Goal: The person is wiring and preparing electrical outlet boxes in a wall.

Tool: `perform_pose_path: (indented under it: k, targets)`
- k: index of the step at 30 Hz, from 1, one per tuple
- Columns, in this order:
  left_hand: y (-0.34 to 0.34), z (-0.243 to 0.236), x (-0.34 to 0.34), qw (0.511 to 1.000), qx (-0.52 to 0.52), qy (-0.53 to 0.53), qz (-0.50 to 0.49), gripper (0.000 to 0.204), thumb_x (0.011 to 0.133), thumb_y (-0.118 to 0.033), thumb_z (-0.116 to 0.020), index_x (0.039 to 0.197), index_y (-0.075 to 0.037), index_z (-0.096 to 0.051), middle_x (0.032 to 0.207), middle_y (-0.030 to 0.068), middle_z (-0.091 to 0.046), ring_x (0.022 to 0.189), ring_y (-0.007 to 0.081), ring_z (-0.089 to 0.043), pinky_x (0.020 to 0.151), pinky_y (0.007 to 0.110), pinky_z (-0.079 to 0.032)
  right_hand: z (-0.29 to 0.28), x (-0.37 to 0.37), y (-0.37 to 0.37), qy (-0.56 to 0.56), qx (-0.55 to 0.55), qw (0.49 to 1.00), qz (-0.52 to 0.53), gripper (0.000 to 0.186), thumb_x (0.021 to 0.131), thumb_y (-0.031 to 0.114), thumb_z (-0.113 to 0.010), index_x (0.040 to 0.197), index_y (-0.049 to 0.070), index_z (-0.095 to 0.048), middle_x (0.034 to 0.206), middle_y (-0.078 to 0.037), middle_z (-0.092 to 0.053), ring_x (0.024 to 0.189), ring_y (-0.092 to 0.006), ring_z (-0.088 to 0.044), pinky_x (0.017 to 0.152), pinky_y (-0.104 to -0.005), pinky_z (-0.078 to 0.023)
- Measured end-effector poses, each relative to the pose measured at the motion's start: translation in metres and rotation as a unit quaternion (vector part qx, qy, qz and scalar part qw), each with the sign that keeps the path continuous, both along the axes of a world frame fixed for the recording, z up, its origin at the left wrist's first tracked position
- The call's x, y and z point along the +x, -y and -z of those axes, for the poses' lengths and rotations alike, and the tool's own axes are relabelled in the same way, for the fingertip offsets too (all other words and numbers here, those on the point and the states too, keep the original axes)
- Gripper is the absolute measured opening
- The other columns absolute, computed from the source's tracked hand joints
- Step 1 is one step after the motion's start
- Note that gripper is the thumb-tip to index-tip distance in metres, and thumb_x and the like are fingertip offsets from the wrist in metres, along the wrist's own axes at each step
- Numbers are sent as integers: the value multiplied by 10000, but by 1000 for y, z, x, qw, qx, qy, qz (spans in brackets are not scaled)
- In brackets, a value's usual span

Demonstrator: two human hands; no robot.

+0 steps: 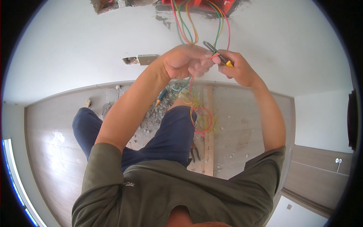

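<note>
My left hand (187, 60) is closed with its fingertips around a few thin electrical wires (214, 55), coloured red, green and yellow. In my right hand (242, 70) is a wire stripper (210, 46) with a dark toothed head and a yellow handle part. Its head lies against the wires beside my left fingertips. Whether the jaws are closed on a wire cannot be made out. Looped red, green and yellow wires (194, 34) hang above my hands from a red box (211, 4) in a broken-out part of the white wall.
Between my legs, rubble (151, 122) lies on the floor with a blue-and-yellow tool (162, 95). Loose wire coils (204, 123) trail down near my knee. Red-handled pliers (195, 152) lie beside a wooden strip (208, 147). A wall plate (147, 59) sits beside an opened hole.
</note>
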State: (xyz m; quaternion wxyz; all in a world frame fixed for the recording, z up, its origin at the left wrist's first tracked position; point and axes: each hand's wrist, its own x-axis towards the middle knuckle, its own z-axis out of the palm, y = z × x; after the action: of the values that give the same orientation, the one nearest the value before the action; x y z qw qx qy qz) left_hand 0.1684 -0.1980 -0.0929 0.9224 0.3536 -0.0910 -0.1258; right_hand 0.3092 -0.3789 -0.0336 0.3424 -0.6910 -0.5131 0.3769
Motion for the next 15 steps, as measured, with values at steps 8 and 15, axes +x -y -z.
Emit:
perform_pose_path:
  k: [8, 15]
  targets:
    - [7, 1, -4, 999, 18, -48, -2, 266, 953, -157, -564, 1084, 66, -625, 734, -27, -488, 591, 45, -368, 492, 182, -296, 8, -4, 12, -227, -53, 972, -17, 358, 829, 105, -554, 1183, 57, -551, 812, 29, -474, 610, -59, -386, 542, -223, -339]
    - [4, 8, -2, 1000, 12, -22, 6, 259, 948, -169, -576, 1068, 55, -629, 726, -37, -480, 591, 33, -372, 485, 174, -288, 12, -1, 9, -215, -48, 975, -39, 443, 825, 119, -535, 1265, 69, -517, 829, 34, -457, 633, -47, -372, 553, -216, -335]
